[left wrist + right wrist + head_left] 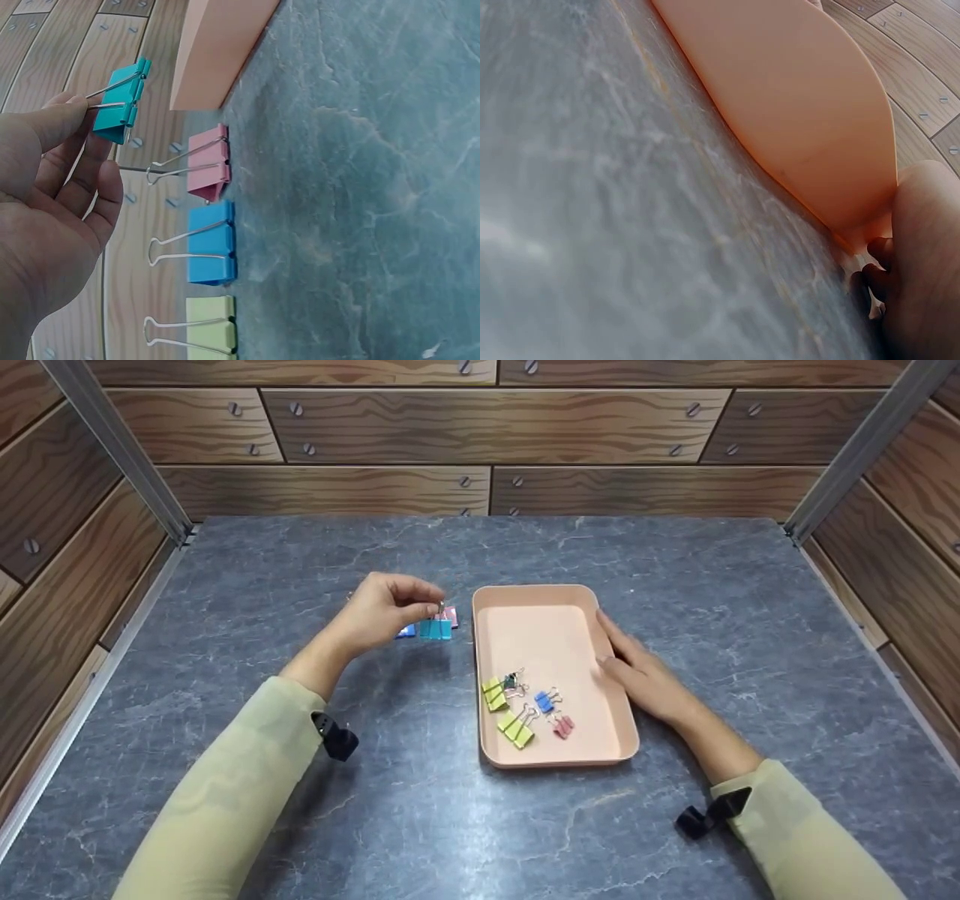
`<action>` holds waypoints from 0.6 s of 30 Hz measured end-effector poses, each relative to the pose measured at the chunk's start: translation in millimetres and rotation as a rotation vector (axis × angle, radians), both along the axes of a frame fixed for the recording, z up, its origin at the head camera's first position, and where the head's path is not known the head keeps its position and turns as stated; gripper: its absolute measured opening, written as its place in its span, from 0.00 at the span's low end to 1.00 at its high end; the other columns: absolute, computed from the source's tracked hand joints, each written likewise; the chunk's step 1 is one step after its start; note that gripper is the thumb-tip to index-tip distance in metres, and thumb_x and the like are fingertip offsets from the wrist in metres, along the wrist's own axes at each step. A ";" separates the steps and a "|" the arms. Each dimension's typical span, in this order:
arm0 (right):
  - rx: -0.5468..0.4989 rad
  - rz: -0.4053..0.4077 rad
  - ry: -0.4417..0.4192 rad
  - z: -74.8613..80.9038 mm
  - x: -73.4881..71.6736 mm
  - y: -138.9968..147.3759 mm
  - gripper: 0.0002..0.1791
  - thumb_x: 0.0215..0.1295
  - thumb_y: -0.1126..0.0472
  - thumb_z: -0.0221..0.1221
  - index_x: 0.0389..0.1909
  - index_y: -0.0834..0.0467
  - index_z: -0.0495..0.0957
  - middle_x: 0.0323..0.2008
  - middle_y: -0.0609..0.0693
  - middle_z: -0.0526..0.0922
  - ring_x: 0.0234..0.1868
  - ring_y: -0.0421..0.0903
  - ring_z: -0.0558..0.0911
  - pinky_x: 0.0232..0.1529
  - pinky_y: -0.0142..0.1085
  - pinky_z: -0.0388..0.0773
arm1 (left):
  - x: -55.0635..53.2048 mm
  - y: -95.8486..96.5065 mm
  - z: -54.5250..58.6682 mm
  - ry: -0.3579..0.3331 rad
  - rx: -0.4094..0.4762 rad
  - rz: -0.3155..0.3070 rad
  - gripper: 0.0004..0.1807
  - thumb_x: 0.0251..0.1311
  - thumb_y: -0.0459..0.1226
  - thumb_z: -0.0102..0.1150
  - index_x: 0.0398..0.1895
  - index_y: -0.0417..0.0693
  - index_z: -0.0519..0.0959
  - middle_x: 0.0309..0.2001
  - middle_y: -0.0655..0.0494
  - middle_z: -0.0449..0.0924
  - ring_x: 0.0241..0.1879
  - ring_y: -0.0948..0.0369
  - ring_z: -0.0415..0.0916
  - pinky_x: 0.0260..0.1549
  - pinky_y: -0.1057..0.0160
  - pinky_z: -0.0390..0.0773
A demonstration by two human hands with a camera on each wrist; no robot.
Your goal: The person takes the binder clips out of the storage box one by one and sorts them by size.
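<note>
In the head view my left hand [375,611] pinches a teal binder clip [435,630] by its wire handles, up off the table and left of the tray. The left wrist view shows a pink binder clip [208,161], a blue binder clip [211,244] and a yellow-green binder clip [211,322] in a row below that hand. My right hand [649,682] holds the right side of a peach tray [540,634], thumb at the rim and fingers along the outer wall. Several clips lie in the tray's near part, among them a lime clip [516,730] and a small red clip [562,726].
A small blue clip [545,702] and a dark clip [511,681] also lie in the tray. The grey marbled table [375,825] ends at wood-patterned walls [495,427] behind and at both sides.
</note>
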State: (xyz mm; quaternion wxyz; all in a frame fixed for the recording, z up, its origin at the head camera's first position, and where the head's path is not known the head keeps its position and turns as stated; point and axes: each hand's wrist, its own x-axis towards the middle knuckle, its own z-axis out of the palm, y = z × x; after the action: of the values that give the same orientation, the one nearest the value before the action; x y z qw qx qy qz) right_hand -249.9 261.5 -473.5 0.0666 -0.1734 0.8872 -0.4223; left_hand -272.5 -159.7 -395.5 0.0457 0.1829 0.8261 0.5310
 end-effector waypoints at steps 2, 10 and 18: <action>0.001 0.001 0.002 0.0 -0.1 -0.1 0.37 0.83 0.49 0.51 0.86 0.38 0.48 0.85 0.54 0.51 0.83 0.59 0.49 0.79 0.63 0.46 | 0.1 -0.2 -2.7 -0.007 -0.001 0.005 0.11 0.72 0.31 0.66 0.54 0.43 0.89 0.50 0.48 0.89 0.45 0.59 0.84 0.44 0.61 0.85; -0.007 0.008 0.000 0.2 0.1 0.3 0.37 0.83 0.48 0.51 0.86 0.38 0.48 0.85 0.55 0.50 0.84 0.59 0.48 0.79 0.63 0.45 | -0.9 0.4 -15.8 -0.023 0.001 0.006 0.12 0.72 0.29 0.65 0.54 0.35 0.87 0.46 0.48 0.90 0.42 0.60 0.84 0.47 0.52 0.86; -0.013 0.013 0.008 0.4 0.0 0.4 0.38 0.83 0.48 0.52 0.87 0.40 0.48 0.85 0.56 0.50 0.84 0.60 0.48 0.79 0.63 0.45 | -0.4 2.2 -25.9 -0.013 -0.001 0.009 0.10 0.70 0.28 0.67 0.52 0.34 0.88 0.45 0.47 0.90 0.41 0.62 0.84 0.40 0.68 0.83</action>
State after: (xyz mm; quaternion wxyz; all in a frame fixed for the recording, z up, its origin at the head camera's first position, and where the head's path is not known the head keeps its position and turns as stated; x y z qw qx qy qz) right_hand -249.9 261.9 -473.1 0.0648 -0.1814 0.8836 -0.4268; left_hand -273.0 -157.6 -421.5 0.0487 0.1757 0.8269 0.5319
